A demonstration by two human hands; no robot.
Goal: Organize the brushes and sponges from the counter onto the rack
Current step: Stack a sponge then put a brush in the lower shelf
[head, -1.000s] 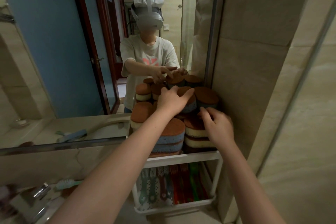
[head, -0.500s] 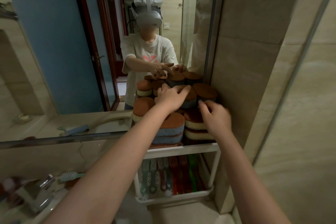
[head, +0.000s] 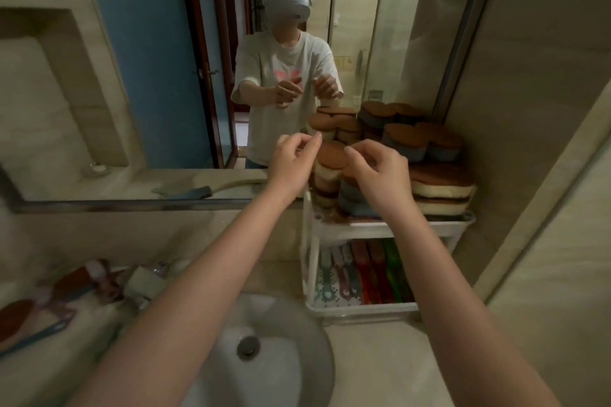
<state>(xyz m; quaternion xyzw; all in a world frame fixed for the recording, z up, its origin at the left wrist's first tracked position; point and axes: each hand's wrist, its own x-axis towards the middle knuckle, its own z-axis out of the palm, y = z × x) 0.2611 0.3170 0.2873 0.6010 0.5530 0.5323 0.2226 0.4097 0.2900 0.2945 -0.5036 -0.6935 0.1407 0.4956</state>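
Observation:
Brown-topped sponges (head: 439,176) with blue or cream bodies are piled on the top shelf of a white rack (head: 380,225). Colourful brushes (head: 367,271) lie side by side on its lower shelf. My left hand (head: 294,165) hovers just left of the pile, fingers loosely curled, holding nothing. My right hand (head: 380,172) hangs in front of the nearest stacked sponge (head: 330,157), fingers also loosely curled and empty. More brushes (head: 49,301) lie blurred on the counter at the far left.
A white sink basin (head: 264,357) sits below my forearms. The mirror (head: 148,76) behind reflects a person and the sponge pile. A tiled wall (head: 529,109) closes in the rack's right side. A tap fitting (head: 145,281) stands left of the basin.
Both hands have drawn back off the sponge pile and now hang in front of it. The view has tilted down, bringing the sink and counter into sight.

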